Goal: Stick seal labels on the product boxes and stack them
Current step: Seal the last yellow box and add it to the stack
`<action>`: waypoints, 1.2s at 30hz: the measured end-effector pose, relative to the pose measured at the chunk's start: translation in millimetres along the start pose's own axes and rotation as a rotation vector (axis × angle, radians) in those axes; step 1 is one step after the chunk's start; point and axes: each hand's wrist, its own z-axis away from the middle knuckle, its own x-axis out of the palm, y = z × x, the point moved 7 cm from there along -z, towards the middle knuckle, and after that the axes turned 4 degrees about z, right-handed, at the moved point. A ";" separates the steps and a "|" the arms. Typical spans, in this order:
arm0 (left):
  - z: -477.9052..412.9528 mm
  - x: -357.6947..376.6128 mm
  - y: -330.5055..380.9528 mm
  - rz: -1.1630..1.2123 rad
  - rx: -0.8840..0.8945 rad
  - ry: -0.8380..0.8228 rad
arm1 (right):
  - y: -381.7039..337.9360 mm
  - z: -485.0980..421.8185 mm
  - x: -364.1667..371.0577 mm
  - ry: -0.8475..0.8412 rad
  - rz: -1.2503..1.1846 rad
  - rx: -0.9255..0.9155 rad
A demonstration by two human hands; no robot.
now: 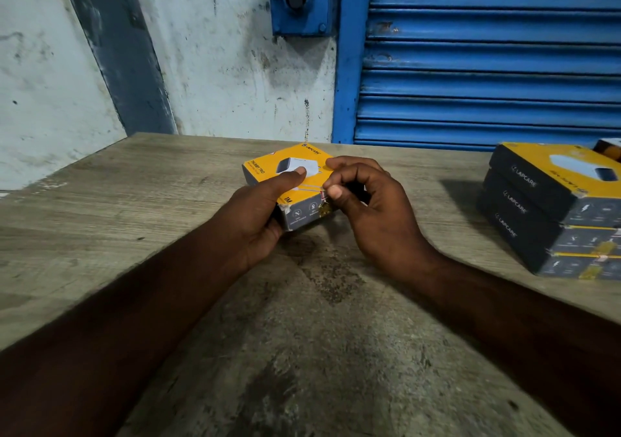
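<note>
A yellow and dark grey product box (pixel 268 171) with a white charger pictured on its lid sits at the middle of the wooden table (pixel 134 201). My left hand (pixel 258 214) grips its near left corner, thumb pressed on the lid. My right hand (pixel 369 208) curls round the box's right edge, thumb and fingertips pinching at a small red and white seal label (pixel 324 195) on that edge. A stack of three like boxes (pixel 551 211) stands at the table's right side, a seal visible on the front of the lower ones.
Another box corner (pixel 610 147) peeks in behind the stack at the far right. A stained white wall (pixel 218 67) and a blue roller shutter (pixel 487 53) stand right behind the table's back edge. The table's left edge runs diagonally.
</note>
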 end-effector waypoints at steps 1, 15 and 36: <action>-0.6 -1.0 -0.3 -0.003 -0.007 0.004 | -0.2 0.1 0.5 -0.010 -0.006 0.004; -3.7 -4.8 1.3 -0.010 -0.050 -0.002 | -2.2 0.4 2.1 -0.057 -0.024 -0.007; -12.6 -14.8 2.6 -0.005 -0.038 0.018 | -4.8 1.6 3.6 -0.108 -0.052 0.018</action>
